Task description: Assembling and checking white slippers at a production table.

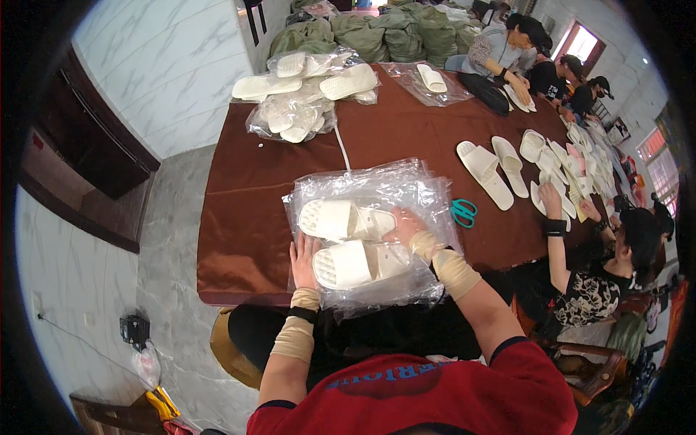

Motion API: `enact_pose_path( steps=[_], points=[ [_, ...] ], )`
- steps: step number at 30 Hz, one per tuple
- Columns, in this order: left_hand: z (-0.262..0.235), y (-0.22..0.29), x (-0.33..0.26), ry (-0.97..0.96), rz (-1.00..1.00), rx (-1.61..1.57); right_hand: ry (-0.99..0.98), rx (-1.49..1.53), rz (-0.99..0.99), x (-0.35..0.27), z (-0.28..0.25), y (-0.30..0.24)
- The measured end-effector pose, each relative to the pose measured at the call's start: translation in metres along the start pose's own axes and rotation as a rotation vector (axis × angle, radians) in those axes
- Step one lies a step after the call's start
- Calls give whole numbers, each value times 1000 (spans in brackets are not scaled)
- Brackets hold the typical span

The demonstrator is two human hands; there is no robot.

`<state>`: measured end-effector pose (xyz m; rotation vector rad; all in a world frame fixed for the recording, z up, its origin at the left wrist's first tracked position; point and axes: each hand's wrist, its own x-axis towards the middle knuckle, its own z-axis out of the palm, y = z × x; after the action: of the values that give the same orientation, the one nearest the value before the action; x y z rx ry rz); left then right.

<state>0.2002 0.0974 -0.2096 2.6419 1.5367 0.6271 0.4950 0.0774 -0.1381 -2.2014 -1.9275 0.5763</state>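
Two white slippers lie side by side in front of me on a stack of clear plastic bags (428, 192). The far slipper (326, 220) and the near slipper (344, 266) both have their textured toe ends to the left. My left hand (304, 261) rests with fingers stretched out, against the left ends of the slippers. At the heel of the far slipper, my right hand (408, 227) has its fingers closed around the edge; part of them is hidden. Beige wraps cover both wrists.
Teal-handled scissors (464, 212) lie right of the bags. Bagged white slippers (293, 116) are piled at the far left of the brown-covered table (243, 210). Loose slippers (486, 174) lie to the right, where a co-worker's hand (549, 201) handles one. Other people work farther along.
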Motion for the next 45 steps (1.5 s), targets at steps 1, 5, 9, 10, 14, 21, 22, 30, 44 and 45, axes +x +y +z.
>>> enact_pose_path(
  steps=[1, 5, 9, 10, 14, 21, 22, 30, 44, 45],
  points=[
    [1, 1, 0, -4, -8, -2, -2, -3, -2, 2, -3, 5],
    [0, -5, -5, -22, -9, 16, -85, 702, 29, 0, -24, 5],
    [-7, 1, 0, -31, -2, 28, -469, 836, 41, -9, -47, 6],
    [-7, 3, 2, -15, 6, 51, -498, 755, 13, -10, -47, 10],
    [-7, 2, 0, -70, 3, 54, -570, 421, 5, -9, -48, 6],
    [0, 0, 0, -6, -1, 48, -479, 574, 37, -6, -58, 9],
    [-1, 0, 1, 6, 2, 65, -347, 605, -6, -4, -58, 9],
    [-6, 4, 5, -21, -10, 69, -634, 505, 23, -13, -44, 13],
    [0, -1, -3, 35, 13, 71, -653, 662, -4, -39, -78, -22],
    [0, 0, -3, 41, 24, 88, -652, 662, -2, -36, -78, -20]
  ],
)
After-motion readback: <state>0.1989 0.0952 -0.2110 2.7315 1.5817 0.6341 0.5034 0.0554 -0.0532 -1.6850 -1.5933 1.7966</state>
